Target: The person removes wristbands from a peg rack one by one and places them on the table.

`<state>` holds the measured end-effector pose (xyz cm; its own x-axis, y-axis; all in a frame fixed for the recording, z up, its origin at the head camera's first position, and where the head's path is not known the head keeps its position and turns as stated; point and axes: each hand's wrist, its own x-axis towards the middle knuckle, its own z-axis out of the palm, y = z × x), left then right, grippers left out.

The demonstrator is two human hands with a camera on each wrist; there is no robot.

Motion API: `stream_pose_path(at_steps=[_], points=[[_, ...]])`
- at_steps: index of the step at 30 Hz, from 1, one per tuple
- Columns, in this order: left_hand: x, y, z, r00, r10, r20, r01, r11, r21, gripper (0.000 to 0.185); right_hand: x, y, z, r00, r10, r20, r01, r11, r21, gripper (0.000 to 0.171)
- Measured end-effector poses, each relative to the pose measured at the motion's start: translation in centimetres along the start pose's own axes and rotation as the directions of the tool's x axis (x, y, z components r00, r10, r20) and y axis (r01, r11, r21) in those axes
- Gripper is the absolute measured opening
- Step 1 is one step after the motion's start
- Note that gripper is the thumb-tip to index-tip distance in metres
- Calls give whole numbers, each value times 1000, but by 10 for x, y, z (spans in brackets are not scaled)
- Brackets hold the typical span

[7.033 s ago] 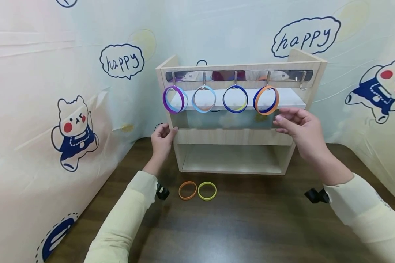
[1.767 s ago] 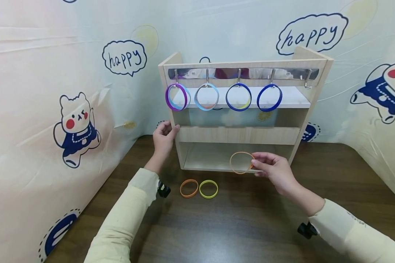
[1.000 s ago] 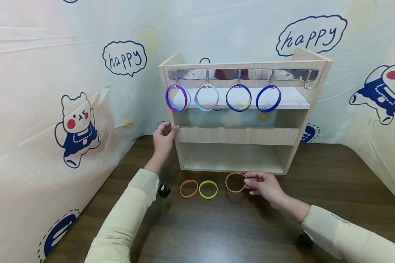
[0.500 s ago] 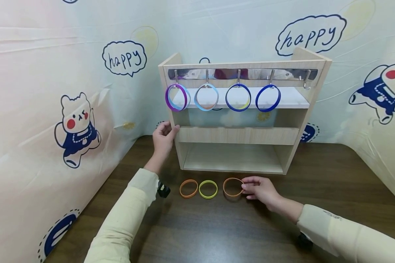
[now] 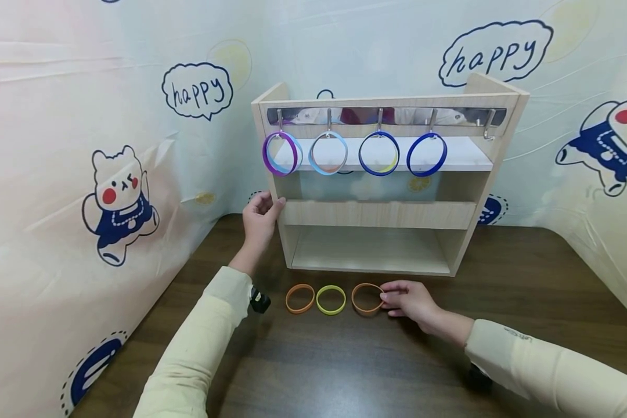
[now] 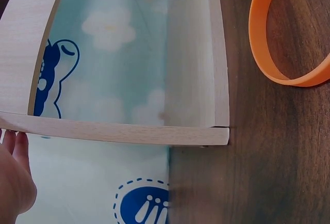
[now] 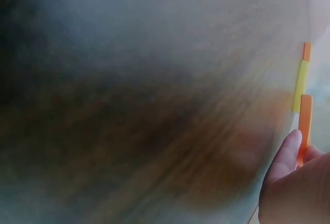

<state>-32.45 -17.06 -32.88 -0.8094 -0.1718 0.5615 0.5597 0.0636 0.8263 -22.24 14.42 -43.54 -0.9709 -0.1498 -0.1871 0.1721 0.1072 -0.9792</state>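
My right hand pinches the right edge of an orange silicone wristband low at the table. In the right wrist view the thumb presses on this orange wristband. To its left lie a yellow wristband and another orange wristband. My left hand grips the left side panel of a small wooden shelf, thumb on the front edge. In the left wrist view part of the left hand shows at that panel.
From the shelf's metal hook rail hang purple and light blue wristbands, a light blue one, a dark blue one with yellow behind, and a dark blue one. The rightmost hook bears no band. Patterned cloth surrounds the table.
The orange wristband has come off the fourth hook, leaving dark blue there. My right hand has carried it down to the table, right of the yellow one. My left hand stays at the shelf.
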Motion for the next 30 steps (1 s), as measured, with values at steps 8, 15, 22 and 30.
stream_pose_path(at_steps=[8, 15, 22, 30], points=[[0, 2, 1, 1000, -6, 4, 6, 1000, 1, 33, 3, 3, 1, 1000, 9, 17, -9, 1000, -3, 33], [-1, 3, 0, 1000, -4, 11, 4, 1000, 8, 33, 3, 4, 1, 1000, -12, 28, 13, 1000, -17, 33], [0, 2, 0, 1000, -1, 4, 1, 1000, -4, 31, 2, 3, 2, 999, -16, 38, 18, 999, -39, 35], [0, 1, -1, 1000, 7, -4, -7, 1000, -5, 28, 1, 2, 4, 1000, -13, 23, 15, 997, -75, 35]])
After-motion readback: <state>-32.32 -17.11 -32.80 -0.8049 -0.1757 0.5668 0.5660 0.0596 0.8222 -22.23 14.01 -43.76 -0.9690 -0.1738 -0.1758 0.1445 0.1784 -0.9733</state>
